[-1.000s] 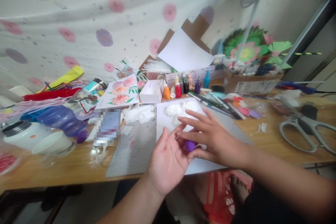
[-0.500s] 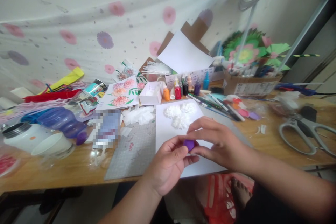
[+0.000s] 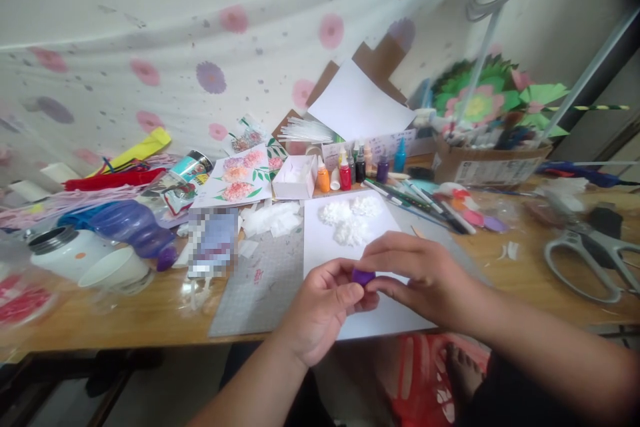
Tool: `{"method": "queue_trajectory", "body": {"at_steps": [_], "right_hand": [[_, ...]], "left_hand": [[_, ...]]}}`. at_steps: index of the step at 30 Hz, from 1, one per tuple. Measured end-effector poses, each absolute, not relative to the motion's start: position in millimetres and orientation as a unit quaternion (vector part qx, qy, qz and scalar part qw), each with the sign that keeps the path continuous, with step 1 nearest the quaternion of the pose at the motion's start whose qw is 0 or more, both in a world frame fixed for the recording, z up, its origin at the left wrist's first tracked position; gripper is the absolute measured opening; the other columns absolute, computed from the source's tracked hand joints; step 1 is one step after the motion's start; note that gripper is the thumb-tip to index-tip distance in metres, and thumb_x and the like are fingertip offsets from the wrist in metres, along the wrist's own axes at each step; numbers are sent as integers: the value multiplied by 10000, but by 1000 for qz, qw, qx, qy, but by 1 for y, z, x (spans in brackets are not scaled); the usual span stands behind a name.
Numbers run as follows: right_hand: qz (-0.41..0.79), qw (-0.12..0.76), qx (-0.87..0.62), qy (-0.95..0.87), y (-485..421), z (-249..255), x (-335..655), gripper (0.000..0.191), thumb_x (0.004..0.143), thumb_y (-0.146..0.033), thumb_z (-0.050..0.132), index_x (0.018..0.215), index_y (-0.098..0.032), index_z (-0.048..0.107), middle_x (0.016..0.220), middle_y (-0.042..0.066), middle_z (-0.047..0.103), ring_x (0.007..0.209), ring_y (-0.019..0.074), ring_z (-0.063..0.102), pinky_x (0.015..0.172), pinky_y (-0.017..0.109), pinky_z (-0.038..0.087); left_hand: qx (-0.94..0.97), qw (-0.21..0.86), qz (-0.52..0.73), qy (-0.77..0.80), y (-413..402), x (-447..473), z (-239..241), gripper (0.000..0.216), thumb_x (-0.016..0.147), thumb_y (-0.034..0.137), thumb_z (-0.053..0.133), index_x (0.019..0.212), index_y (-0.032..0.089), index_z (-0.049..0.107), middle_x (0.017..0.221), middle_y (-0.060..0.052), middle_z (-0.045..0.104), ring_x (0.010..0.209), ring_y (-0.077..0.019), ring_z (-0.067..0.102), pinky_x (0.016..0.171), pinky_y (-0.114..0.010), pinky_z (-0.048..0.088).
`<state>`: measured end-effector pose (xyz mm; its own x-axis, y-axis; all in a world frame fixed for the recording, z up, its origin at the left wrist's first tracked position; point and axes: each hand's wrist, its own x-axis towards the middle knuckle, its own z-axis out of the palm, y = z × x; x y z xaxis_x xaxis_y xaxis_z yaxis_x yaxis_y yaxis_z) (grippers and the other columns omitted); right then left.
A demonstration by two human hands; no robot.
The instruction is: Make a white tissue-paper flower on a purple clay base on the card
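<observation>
Between both hands, above the lower part of a white sheet, is a small purple piece; its exact kind does not show. My left hand pinches it from the left with thumb and fingers. From the right, my right hand grips it too, its fingers arched over the top and the thumb below. Just beyond the hands, three fluffy white clusters lie on the sheet. Under the sheet is a grey cutting mat. The fingers partly hide the purple piece.
Paint bottles stand behind the sheet beside a white box. Pens lie to their right. Large scissors rest at the far right. On the left are a white cup, a white jar and a purple bottle.
The camera has turned slightly left, so the table things sit further right in view. Both hands keep hold of the purple piece, with fingers shifted a little.
</observation>
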<state>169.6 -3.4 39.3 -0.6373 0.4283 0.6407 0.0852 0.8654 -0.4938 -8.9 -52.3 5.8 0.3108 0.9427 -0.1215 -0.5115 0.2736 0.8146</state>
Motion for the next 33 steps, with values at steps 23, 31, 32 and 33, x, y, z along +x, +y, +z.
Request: {"method": "queue_trajectory", "body": {"at_steps": [23,31,32,33], "right_hand": [[178,370,-177,-895,-13,40,143,154,805,-35,531,834,-149,630,810,64,630,699,128,590,603,228,463],[502,424,-298,-692,-2,44,144,39,738,-175,696,739,-210,681,714,-11,661,645,93,583,584,178,470],[542,432,-303,-654,0,44,145,43,723,-196,725,742,-218,693,719,-13,666,648,91,584,589,174,473],[576,439,-302,-620,1,44,146,69,706,-212,750,757,-228,706,727,-13,673,654,90,586,597,173,476]], "left_hand": [[372,610,573,402,-60,-13,4,245,656,217,780,785,126,592,729,-9,594,697,-117,569,703,-289,470],[389,565,600,412,-54,-39,15,105,763,186,677,811,163,586,775,8,592,708,-107,591,741,-280,466],[382,567,603,412,-54,-42,17,86,778,175,654,837,170,592,787,12,584,699,-102,587,742,-282,468],[375,572,602,411,-54,-45,19,93,792,165,629,880,180,600,811,10,581,695,-101,584,739,-284,469]]}}
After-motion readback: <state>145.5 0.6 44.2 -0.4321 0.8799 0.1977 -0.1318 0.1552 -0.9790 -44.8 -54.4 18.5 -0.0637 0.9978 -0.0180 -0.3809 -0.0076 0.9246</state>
